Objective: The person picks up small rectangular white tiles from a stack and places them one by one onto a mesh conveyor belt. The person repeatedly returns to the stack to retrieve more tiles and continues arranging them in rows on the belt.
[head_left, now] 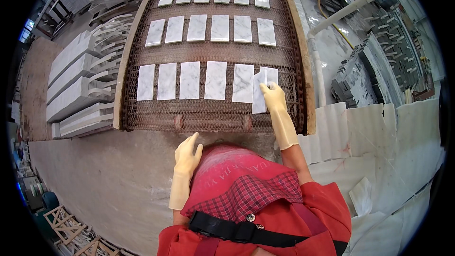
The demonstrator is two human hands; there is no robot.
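Observation:
My right hand [275, 98], in a cream rubber glove, grips a white marble tile [258, 100] between thumb and fingers. That tile is tilted, standing partly over another white tile [272, 74] at the right end of the nearest row on the mesh conveyor belt [213, 116]. Beside it on the left lies a grey-veined tile [243, 83], flat on the mesh. My left hand [187, 155], gloved alike, hovers by my red apron [232, 166], just short of the belt's near end. Its thumb stands apart from its fingers, and it holds nothing.
Several rows of marble tiles [196, 27] run away along the belt between wooden side rails [303, 66]. Left of it, strapped white slab stacks [78, 73] stand on the floor. A pale pipe [341, 12] and dark stacked pieces [358, 78] are at the right, above white sheeting [327, 132].

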